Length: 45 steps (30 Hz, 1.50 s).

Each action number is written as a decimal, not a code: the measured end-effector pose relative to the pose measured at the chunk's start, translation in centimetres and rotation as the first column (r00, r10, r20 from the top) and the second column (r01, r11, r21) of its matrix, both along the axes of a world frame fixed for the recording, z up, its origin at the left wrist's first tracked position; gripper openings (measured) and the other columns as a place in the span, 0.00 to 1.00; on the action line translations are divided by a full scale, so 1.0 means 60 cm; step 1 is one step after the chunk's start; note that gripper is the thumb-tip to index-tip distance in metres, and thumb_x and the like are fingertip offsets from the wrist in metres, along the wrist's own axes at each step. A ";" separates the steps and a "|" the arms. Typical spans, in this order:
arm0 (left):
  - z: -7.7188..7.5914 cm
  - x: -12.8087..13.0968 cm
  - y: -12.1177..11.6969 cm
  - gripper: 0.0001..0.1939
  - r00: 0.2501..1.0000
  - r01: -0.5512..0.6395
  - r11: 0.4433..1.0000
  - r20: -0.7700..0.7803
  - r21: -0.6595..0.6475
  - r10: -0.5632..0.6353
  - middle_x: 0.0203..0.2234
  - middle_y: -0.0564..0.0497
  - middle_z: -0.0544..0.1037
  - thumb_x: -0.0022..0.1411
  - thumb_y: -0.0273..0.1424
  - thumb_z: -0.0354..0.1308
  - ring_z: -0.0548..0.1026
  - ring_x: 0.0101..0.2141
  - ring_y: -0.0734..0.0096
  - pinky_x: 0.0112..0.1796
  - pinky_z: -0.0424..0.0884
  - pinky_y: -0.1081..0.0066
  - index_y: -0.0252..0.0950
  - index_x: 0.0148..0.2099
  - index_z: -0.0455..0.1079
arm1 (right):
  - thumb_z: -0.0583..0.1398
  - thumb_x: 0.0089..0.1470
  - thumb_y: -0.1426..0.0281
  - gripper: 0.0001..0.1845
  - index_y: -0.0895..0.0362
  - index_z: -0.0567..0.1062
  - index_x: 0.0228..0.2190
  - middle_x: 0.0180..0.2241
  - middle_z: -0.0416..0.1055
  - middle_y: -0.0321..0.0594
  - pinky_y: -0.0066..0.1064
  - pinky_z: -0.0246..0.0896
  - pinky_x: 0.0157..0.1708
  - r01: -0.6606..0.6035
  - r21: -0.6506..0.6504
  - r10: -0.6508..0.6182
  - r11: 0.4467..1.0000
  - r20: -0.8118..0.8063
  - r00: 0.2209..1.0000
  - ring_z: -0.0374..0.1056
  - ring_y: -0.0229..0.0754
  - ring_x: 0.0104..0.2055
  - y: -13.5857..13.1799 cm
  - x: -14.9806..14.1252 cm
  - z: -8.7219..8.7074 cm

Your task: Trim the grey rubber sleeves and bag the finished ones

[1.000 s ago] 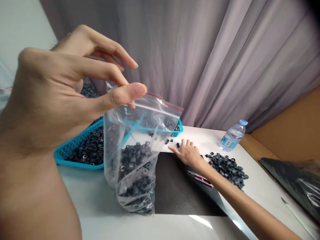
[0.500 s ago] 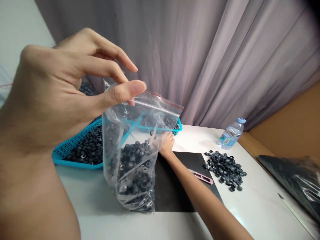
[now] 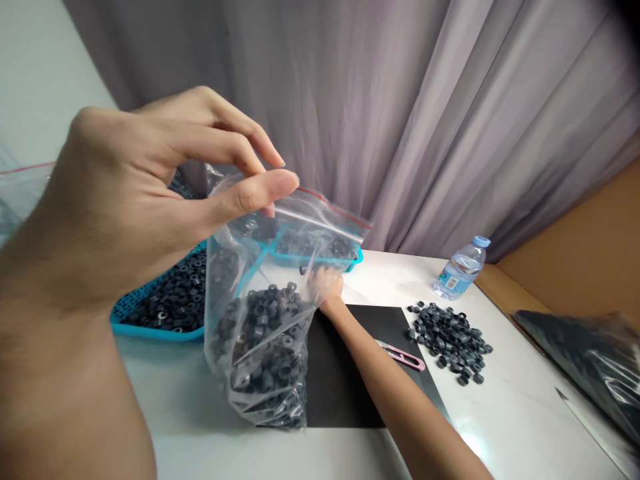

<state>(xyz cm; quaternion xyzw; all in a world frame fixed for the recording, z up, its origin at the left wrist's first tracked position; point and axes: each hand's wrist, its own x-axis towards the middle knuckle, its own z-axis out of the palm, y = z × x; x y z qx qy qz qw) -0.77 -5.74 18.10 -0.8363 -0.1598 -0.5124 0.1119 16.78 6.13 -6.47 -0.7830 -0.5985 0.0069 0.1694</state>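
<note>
My left hand [image 3: 135,180] pinches the top of a clear zip bag [image 3: 265,267] between thumb and fingers. The bag hangs upright, part-filled with small dark grey ring-like pieces [image 3: 273,333]; a red line runs along its mouth. Behind the bag, my right hand [image 3: 327,285] reaches low over the white table, close to a blue basket [image 3: 356,259] of similar pieces. Its fingers show only blurrily through the plastic, so what they hold is unclear. One small dark piece lies by its fingertips. My right forearm crosses a black mat [image 3: 340,380].
Another blue basket [image 3: 150,331] full of pieces stands at left. On the right are a loose pile of pieces [image 3: 450,337], a water bottle [image 3: 463,270] and a dark plastic-wrapped package [image 3: 575,353]. Pink-handled thread snips [image 3: 407,359] rest on the mat.
My left hand has lowered slightly and shifted right, still holding the zip bag. My right hand has moved a little left and down behind the plastic.
</note>
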 end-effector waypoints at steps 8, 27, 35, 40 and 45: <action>0.006 -0.002 -0.006 0.12 0.994 -0.048 0.997 -0.096 -0.059 0.043 0.41 0.53 0.78 0.67 0.42 0.63 0.77 0.42 0.60 0.40 0.70 0.55 0.45 0.31 0.74 | 0.62 0.65 0.61 0.20 0.57 0.72 0.54 0.54 0.71 0.46 0.45 0.72 0.49 -0.153 -0.083 0.149 0.985 -0.045 0.988 0.72 0.47 0.51 -0.038 0.040 0.015; 0.002 0.010 0.011 0.11 0.997 0.026 0.997 -0.074 -0.070 -0.031 0.39 0.51 0.80 0.65 0.38 0.66 0.77 0.38 0.62 0.38 0.68 0.60 0.40 0.31 0.76 | 0.53 0.63 0.42 0.44 0.70 0.67 0.58 0.57 0.66 0.67 0.51 0.60 0.58 0.005 0.023 -0.004 1.000 -0.040 0.999 0.65 0.62 0.60 -0.084 0.082 0.003; -0.001 0.019 0.004 0.09 0.997 0.009 0.994 -0.072 -0.106 -0.017 0.37 0.53 0.80 0.66 0.39 0.64 0.78 0.37 0.59 0.37 0.69 0.56 0.46 0.31 0.75 | 0.59 0.65 0.54 0.29 0.58 0.67 0.60 0.60 0.66 0.51 0.50 0.67 0.54 -0.069 0.021 0.068 0.997 0.025 0.997 0.69 0.52 0.56 -0.057 0.077 0.007; -0.001 0.023 0.001 0.10 0.995 -0.005 0.995 -0.104 -0.100 -0.005 0.31 0.54 0.80 0.65 0.39 0.63 0.78 0.34 0.58 0.32 0.69 0.55 0.47 0.30 0.73 | 0.61 0.65 0.61 0.22 0.57 0.71 0.56 0.55 0.70 0.46 0.47 0.72 0.50 -0.163 0.011 0.162 0.987 0.068 0.984 0.72 0.48 0.52 -0.048 0.081 0.013; -0.004 0.028 0.003 0.09 0.995 -0.045 0.991 -0.098 -0.125 0.033 0.29 0.55 0.80 0.65 0.39 0.63 0.78 0.33 0.58 0.30 0.68 0.55 0.49 0.30 0.75 | 0.61 0.65 0.61 0.21 0.57 0.71 0.55 0.55 0.71 0.46 0.46 0.72 0.50 -0.248 -0.030 0.250 0.968 0.104 0.963 0.72 0.47 0.51 -0.037 0.087 0.016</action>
